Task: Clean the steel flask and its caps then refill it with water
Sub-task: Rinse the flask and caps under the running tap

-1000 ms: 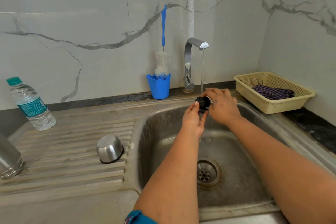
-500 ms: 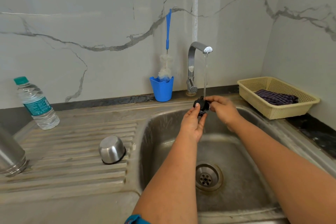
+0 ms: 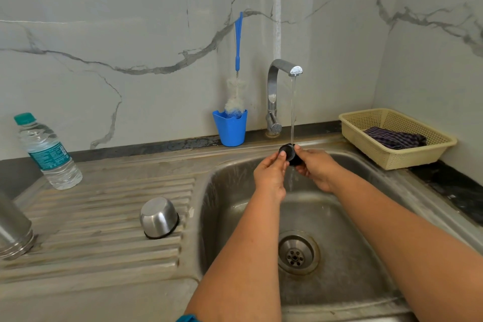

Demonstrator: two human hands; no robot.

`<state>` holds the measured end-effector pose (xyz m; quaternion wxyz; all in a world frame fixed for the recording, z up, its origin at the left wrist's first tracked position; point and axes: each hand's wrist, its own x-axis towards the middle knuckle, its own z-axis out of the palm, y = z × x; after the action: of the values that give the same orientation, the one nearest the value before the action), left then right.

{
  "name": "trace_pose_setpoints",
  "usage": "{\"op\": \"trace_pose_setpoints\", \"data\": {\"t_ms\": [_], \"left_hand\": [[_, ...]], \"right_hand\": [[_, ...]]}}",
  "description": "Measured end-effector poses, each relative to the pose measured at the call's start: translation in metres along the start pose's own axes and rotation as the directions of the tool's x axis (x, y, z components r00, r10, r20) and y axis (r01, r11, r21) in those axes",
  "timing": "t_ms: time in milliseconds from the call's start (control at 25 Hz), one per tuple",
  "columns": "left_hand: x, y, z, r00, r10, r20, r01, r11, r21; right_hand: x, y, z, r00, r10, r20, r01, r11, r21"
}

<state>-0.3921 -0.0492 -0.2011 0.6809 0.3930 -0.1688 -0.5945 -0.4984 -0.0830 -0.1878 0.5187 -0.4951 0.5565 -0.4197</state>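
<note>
A small black inner cap (image 3: 289,154) is held under the running stream from the steel tap (image 3: 277,91), above the sink basin (image 3: 339,217). My right hand (image 3: 317,168) grips the cap from the right, and my left hand (image 3: 270,174) touches its left face with thumb and fingers. The steel outer cap (image 3: 159,217) sits upside down on the ribbed drainboard (image 3: 104,217). The steel flask (image 3: 13,227) stands at the far left edge, only partly in view.
A plastic water bottle (image 3: 48,153) stands at the back left. A blue cup (image 3: 230,128) with a blue-handled bottle brush (image 3: 237,81) sits beside the tap. A cream basket (image 3: 397,136) with a dark cloth is at the right. The drain (image 3: 296,252) lies below my arms.
My right hand has shifted off the cap's top to its right side, so more of the black cap shows. Both hands stay under the stream.
</note>
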Motion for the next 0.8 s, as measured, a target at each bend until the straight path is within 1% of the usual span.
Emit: {"op": "trace_pose_setpoints", "data": {"t_ms": [80, 160, 240, 320, 400, 480, 640, 720, 800], "left_hand": [[0.002, 0.001, 0.001, 1.000, -0.024, -0.004, 0.024, 0.999, 0.041], [0.001, 0.002, 0.002, 1.000, -0.025, 0.018, 0.024, 0.996, 0.085], [-0.001, 0.001, 0.004, 0.998, -0.012, 0.061, 0.005, 0.993, 0.116], [-0.001, -0.003, 0.007, 0.995, -0.001, 0.095, -0.013, 0.988, 0.153], [0.002, -0.005, 0.011, 0.995, 0.006, 0.101, -0.025, 0.983, 0.183], [0.002, -0.006, 0.012, 0.997, 0.012, 0.082, -0.029, 0.977, 0.212], [0.004, -0.006, 0.007, 0.998, 0.058, 0.013, -0.059, 0.965, 0.256], [0.003, -0.004, 0.006, 0.998, 0.062, -0.002, -0.060, 0.973, 0.225], [0.001, 0.000, 0.006, 0.999, 0.050, -0.001, -0.049, 0.979, 0.198]], "right_hand": [[0.002, 0.001, -0.002, 0.998, 0.059, -0.012, -0.059, 0.998, 0.032], [0.003, 0.003, -0.006, 0.997, 0.061, -0.038, -0.061, 0.998, -0.015], [0.005, 0.005, -0.009, 0.997, 0.008, -0.079, -0.014, 0.997, -0.072], [0.007, 0.006, -0.010, 0.989, -0.049, -0.143, 0.038, 0.996, -0.085], [0.005, 0.005, -0.008, 0.977, -0.070, -0.202, 0.059, 0.996, -0.064], [0.001, 0.003, -0.008, 0.964, -0.106, -0.243, 0.080, 0.990, -0.113], [-0.007, -0.001, -0.010, 0.934, -0.266, -0.240, 0.222, 0.955, -0.196], [-0.006, -0.002, -0.010, 0.928, -0.290, -0.235, 0.247, 0.949, -0.197], [-0.003, -0.001, -0.011, 0.932, -0.270, -0.243, 0.230, 0.956, -0.181]]}}
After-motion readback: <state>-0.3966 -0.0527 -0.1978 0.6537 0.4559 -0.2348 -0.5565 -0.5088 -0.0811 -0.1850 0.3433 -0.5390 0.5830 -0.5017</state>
